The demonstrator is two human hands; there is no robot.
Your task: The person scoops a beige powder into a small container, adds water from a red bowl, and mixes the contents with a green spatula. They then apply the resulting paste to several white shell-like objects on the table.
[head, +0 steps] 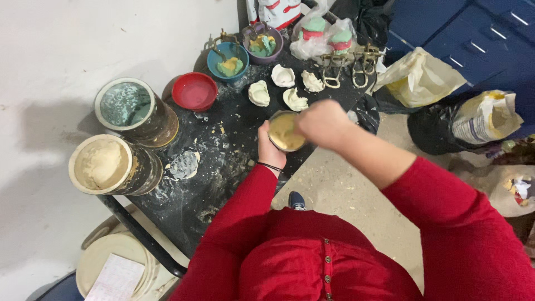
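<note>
Head view: four white dough shells (pixel 283 76), two hands (pixel 295 134).

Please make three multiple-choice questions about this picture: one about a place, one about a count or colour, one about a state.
1. Where is the red bowl?
A. Right of the blue bowl
B. Between the green-filled can and the blue bowl
C. On the floor

2. How many pale moulded pieces lie loose on the black table?
A. One
B. Four
C. Nine

3. What does the left hand do?
A. Holds the small round tin
B. Rests flat on the table
C. Grips a bag

Answers:
1 B: it lies between the green-filled can and the blue bowl.
2 B: four show.
3 A: its fingers wrap the tin, with the right hand above.
</note>
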